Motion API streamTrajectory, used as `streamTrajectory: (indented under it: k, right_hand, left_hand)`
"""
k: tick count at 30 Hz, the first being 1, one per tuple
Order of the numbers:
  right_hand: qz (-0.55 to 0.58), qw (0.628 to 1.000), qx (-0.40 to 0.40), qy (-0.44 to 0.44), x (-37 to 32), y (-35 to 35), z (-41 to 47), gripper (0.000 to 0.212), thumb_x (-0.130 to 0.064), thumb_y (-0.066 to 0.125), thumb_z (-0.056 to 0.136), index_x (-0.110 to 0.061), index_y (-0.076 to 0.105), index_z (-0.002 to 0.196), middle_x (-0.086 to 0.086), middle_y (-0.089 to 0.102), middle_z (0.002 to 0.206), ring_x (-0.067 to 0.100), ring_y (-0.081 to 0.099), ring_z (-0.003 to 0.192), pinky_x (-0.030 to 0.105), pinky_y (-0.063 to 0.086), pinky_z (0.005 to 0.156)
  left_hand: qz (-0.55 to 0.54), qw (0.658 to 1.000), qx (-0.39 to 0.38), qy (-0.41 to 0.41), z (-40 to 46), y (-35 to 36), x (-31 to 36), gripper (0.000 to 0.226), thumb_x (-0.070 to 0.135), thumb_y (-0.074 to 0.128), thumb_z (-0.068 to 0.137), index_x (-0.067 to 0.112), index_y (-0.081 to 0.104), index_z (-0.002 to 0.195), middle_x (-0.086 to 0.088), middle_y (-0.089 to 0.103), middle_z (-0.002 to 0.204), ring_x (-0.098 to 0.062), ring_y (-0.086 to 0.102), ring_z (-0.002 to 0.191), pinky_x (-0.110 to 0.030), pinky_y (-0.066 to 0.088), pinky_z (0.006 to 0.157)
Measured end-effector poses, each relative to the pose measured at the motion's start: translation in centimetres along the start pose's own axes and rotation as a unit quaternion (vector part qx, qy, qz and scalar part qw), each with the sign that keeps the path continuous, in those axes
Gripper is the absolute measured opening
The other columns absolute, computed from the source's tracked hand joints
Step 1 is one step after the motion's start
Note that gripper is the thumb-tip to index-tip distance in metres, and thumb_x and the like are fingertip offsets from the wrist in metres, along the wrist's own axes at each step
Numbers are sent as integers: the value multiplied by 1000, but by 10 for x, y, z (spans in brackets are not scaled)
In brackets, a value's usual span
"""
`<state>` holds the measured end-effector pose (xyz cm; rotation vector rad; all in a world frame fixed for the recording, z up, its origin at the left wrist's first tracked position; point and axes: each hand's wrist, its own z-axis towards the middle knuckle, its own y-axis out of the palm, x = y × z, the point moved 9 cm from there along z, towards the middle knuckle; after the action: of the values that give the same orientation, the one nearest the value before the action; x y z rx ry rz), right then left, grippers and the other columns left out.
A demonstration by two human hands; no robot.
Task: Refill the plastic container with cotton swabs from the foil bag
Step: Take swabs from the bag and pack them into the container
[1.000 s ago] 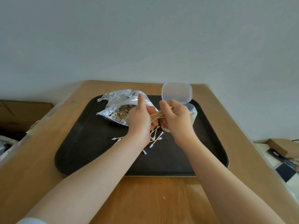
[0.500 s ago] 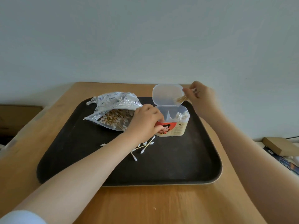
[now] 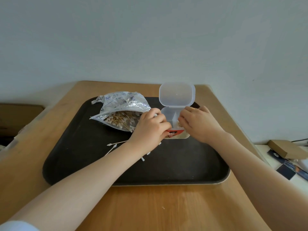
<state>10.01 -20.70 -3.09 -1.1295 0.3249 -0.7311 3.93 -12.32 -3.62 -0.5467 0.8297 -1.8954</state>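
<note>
In the head view you have one black rectangular tray (image 3: 80,152) on the light wooden desk (image 3: 158,209), filling the middle of the frame. One clear plastic container (image 3: 175,136) stands just right of centre, its hinged lid (image 3: 177,95) raised upright behind it and its labelled front wall facing you. One crinkled silver foil bag (image 3: 123,105) lies to its left, long axis running from upper left to lower right, its open mouth turned toward you with many wooden-stemmed cotton swabs (image 3: 119,120) showing inside.

Your left hand (image 3: 149,128) rests on the container's left edge, fingers curled round it in a grip. Your right hand (image 3: 198,124) dips its curled fingers into the container's right side; I cannot tell whether they hold swabs.

At least four loose swabs (image 3: 115,144) lie on the tray below the bag, partly hidden under your left forearm.
</note>
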Motion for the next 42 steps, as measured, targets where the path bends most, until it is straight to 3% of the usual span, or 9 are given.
streamTrajectory:
  k: [5, 10, 17, 21, 27, 32, 36, 39, 42]
  right_hand:
    - [63, 994, 31, 86, 14, -1, 3, 28, -21, 43, 97, -3, 54, 79, 7, 57, 68, 30, 54, 61, 35, 34, 75]
    - [71, 984, 137, 86, 19, -22, 2, 24, -10, 56, 84, 0, 50, 64, 11, 48, 50, 25, 39, 42, 28, 33, 46]
    - [40, 997, 66, 16, 24, -24, 3, 23, -4, 68, 81, 0, 51, 65, 5, 38, 56, 24, 37, 39, 29, 39, 35]
    - [31, 999, 0, -19, 17, -14, 7, 20, -13, 60, 88, 0, 61, 73, 11, 53, 67, 27, 52, 53, 39, 51, 51]
    - [56, 992, -109, -6, -9, 7, 5, 39, -24, 21, 100, -11, 55, 87, -1, 54, 84, 18, 49, 80, 36, 30, 95]
    - [-5, 983, -186, -15, -15, 18, 7, 32, -30, 21, 101, -19, 47, 114, 0, 54, 106, 20, 52, 96, 38, 33, 96]
    - [64, 993, -69, 64, -6, 2, 11, 36, -36, 34, 98, -17, 54, 121, 4, 54, 123, 26, 51, 114, 40, 36, 97]
    - [77, 995, 62, 20, -25, -27, 9, 28, -27, 44, 92, -9, 64, 99, 9, 62, 106, 31, 59, 95, 44, 49, 81]
    - [76, 989, 79, -98, -64, -38, 5, 18, -18, 51, 84, -10, 67, 81, 6, 65, 88, 27, 60, 77, 37, 50, 65]
  left_hand:
    - [-11, 1000, -1, -9, 0, 1, -2, 11, 22, 70, 69, 12, 70, 74, -1, 62, 73, -22, 40, 94, -40, 48, 72]
    - [-11, 1000, -22, -9, 2, 1, 2, 17, 16, 83, 63, 11, 70, 73, -2, 64, 72, -24, 45, 92, -42, 50, 70]
    - [-5, 999, -39, -11, 2, -5, 7, 18, 17, 84, 62, 11, 71, 74, -3, 65, 72, -32, 58, 85, -42, 50, 68]
    - [-9, 999, -43, -17, 3, -4, 6, 19, 16, 84, 62, 11, 71, 74, -4, 66, 74, -32, 58, 86, -43, 50, 69]
    - [-29, 997, -58, -31, 4, 1, -2, 19, 15, 81, 64, 7, 70, 77, -5, 64, 75, -34, 57, 85, -43, 52, 68]
    - [-47, 994, -72, -60, 6, 4, -8, 23, 11, 74, 74, 5, 67, 95, -8, 65, 94, -30, 56, 97, -44, 53, 72]
    - [-107, 988, -32, -111, 5, -16, -25, 31, 13, 60, 87, 6, 56, 117, -7, 55, 123, -19, 59, 95, -33, 51, 74]
    - [-58, 992, -11, -111, 0, -39, -42, 16, 5, 63, 82, 3, 63, 98, -12, 58, 118, -23, 58, 97, -37, 50, 79]
    - [20, 991, -39, -123, -16, -48, -62, 8, 0, 69, 72, 7, 67, 76, -15, 61, 114, -37, 52, 112, -50, 40, 90]
